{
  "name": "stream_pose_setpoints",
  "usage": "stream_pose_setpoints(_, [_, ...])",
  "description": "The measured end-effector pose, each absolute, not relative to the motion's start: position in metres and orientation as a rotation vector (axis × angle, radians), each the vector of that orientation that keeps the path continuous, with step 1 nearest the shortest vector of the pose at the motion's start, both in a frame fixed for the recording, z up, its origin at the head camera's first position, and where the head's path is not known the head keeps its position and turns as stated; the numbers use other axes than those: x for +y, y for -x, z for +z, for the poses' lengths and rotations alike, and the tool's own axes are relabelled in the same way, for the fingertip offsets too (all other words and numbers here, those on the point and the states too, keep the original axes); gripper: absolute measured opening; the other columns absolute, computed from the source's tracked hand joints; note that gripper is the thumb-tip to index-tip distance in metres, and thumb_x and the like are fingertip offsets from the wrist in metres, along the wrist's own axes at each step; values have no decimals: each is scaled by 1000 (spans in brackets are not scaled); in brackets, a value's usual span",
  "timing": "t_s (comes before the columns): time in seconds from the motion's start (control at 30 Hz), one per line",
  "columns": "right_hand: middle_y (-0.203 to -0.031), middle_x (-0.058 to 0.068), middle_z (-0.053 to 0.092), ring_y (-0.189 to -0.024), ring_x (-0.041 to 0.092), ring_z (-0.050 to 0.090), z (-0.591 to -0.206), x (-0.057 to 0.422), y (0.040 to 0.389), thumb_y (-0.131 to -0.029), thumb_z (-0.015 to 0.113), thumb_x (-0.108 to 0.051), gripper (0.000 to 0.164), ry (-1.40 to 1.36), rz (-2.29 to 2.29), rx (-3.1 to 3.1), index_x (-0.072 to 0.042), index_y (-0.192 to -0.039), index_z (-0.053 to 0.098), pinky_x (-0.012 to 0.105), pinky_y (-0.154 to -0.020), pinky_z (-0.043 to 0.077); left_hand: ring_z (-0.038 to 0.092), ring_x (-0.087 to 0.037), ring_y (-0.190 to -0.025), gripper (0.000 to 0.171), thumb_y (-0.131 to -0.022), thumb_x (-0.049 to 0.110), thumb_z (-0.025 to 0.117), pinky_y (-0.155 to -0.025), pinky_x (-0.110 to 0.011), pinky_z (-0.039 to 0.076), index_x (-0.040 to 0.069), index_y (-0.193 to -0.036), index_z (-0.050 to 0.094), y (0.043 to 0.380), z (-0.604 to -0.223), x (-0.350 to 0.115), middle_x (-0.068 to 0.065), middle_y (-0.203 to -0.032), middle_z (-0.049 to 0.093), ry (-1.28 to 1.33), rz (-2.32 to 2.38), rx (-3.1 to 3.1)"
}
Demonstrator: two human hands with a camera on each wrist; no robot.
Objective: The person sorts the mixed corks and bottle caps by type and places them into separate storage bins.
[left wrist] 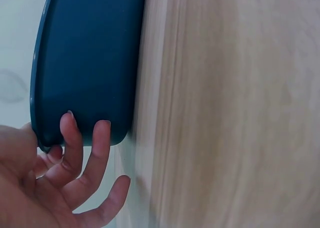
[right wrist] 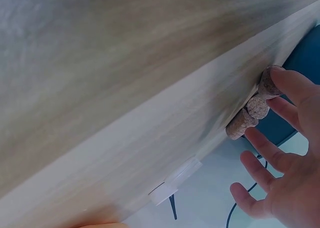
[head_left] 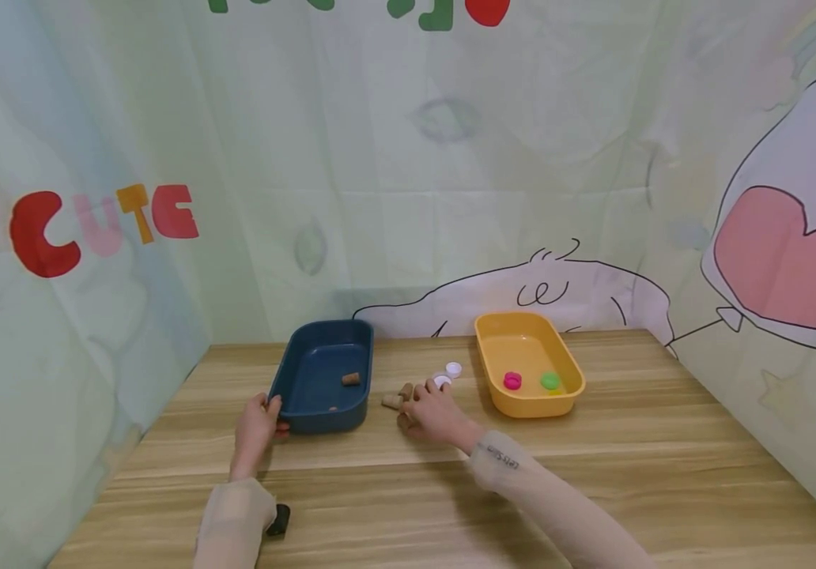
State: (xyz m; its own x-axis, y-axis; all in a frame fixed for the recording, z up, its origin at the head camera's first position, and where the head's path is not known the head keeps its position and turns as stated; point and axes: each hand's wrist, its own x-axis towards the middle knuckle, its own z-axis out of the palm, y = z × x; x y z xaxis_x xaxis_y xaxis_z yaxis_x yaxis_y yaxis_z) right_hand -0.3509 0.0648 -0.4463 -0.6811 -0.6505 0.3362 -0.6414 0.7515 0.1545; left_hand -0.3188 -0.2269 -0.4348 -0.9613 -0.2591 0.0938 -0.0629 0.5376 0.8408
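My left hand (head_left: 256, 427) grips the near left corner of a dark blue bin (head_left: 285, 371), thumb at the rim and fingers curled against the outer wall, as the left wrist view shows. Inside that bin lies a cork stopper (head_left: 351, 379), with a second small brown piece (head_left: 333, 408) by its near wall. Between the bins, my right hand (head_left: 438, 415) is down at a small group of corks on the table. It pinches the nearest cork (right wrist: 269, 83) between thumb and index finger. Two more corks (right wrist: 242, 124) lie right beside it, and the other fingers are spread.
White bottle caps (head_left: 454, 369) lie just beyond my right hand. At the right stands a yellow bin (head_left: 572, 371) holding a pink cap (head_left: 512, 381), a green cap (head_left: 550, 381) and a yellow piece. A black object (head_left: 279, 520) shows beside my left sleeve. A printed curtain hangs behind the wooden table (head_left: 379, 506).
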Motion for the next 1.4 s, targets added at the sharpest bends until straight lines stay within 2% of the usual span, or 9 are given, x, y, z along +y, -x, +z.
stream_pose_setpoints(0.27, [-82, 4, 56, -75, 20, 43, -444, 66, 351, -80, 60, -29, 16, -1001, -8, -2575, -20, -91, 66, 33, -61, 31, 63, -19, -50, 26, -94, 13, 36, -52, -32, 53, 3, -70, 31, 320, -435, -226, -21, -70, 58, -268, -1400, -2556])
stream_pose_setpoints(0.83, [-90, 4, 56, -81, 20, 42, -435, 67, 352, -78, 63, -31, 28, -1035, 33, -2673, -21, -104, 64, 34, -65, 33, 62, -19, -49, 25, -93, 12, 36, -51, -32, 53, 2, -71, 33, 319, -434, -226, -19, -66, 57, -263, -1403, -2544])
stream_pose_setpoints(1.07, [-92, 3, 56, -83, 20, 42, -431, 68, 351, -77, 66, -33, 27, -1018, 47, -2690, -22, -101, 64, 36, -67, 34, 63, -22, -49, 27, -94, 13, 37, -52, -34, 53, 3, -69, 32, 318, -433, -225, -22, -65, 58, -248, -1385, -2552])
stream_pose_setpoints(1.1, [-92, 3, 56, -83, 20, 42, -430, 68, 351, -76, 67, -33, 27, -1017, 51, -2689, -22, -101, 64, 36, -67, 34, 62, -19, -47, 30, -95, 19, 37, -51, -33, 53, 5, -68, 32, 318, -434, -225, -19, -62, 58, -244, -1369, -2542])
stream_pose_setpoints(1.17, [-93, 3, 56, -83, 20, 42, -429, 68, 350, -76, 67, -34, 26, -1016, 51, -2681, -22, -99, 64, 36, -67, 34, 62, -18, -46, 31, -95, 19, 37, -51, -33, 52, 5, -67, 32, 317, -434, -225, -19, -61, 59, -233, -1370, -2533])
stream_pose_setpoints(1.3, [-98, 1, 57, -86, 20, 44, -427, 69, 351, -75, 68, -35, 25, -1026, 55, -2672, -24, -97, 64, 35, -67, 33, 62, -17, -45, 30, -94, 18, 38, -50, -32, 52, 6, -67, 31, 317, -434, -225, -17, -60, 59, -235, -1369, -2531])
stream_pose_setpoints(1.33, [-99, 1, 57, -86, 19, 44, -427, 69, 351, -76, 68, -35, 24, -1027, 54, -2661, -25, -97, 64, 34, -67, 32, 62, -19, -46, 28, -94, 12, 39, -52, -34, 53, 4, -68, 31, 316, -432, -225, -20, -63, 59, -235, -1381, -2541])
stream_pose_setpoints(1.4, [-98, 0, 58, -86, 19, 45, -428, 68, 352, -76, 67, -35, 23, -1031, 57, -2636, -25, -97, 64, 32, -66, 31, 62, -19, -47, 28, -94, 12, 39, -52, -34, 53, 4, -68, 31, 317, -432, -225, -20, -63, 58, -243, -1372, -2554])
